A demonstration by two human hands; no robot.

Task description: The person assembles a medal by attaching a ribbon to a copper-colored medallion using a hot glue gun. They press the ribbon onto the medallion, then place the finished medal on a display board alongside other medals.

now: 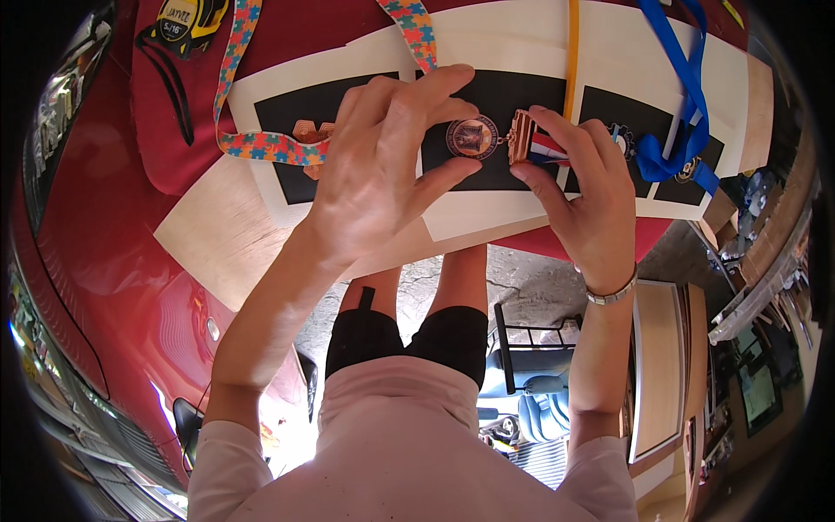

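A round bronze-coloured medal point(471, 137) lies over a black rectangle point(496, 178) on the white sheet in front of me. My left hand point(383, 157) pinches its rim, thumb on the near side and fingertips on the far side. A small link joins the medal to a copper-coloured bar point(520, 137) with a red, white and blue ribbon point(548, 148). My right hand point(591, 174) grips that bar between thumb and index finger. Left of these, a copper-toned medal point(309, 132) on a puzzle-patterned lanyard point(270, 146) is partly hidden by my left hand.
A blue ribbon point(691, 96) with a medal point(687, 170) lies at the right. A yellow strip point(572, 52) crosses the white sheet point(509, 39). Plywood point(230, 222) and red cloth lie underneath. A tape measure point(187, 24) sits far left, near a red car point(122, 287).
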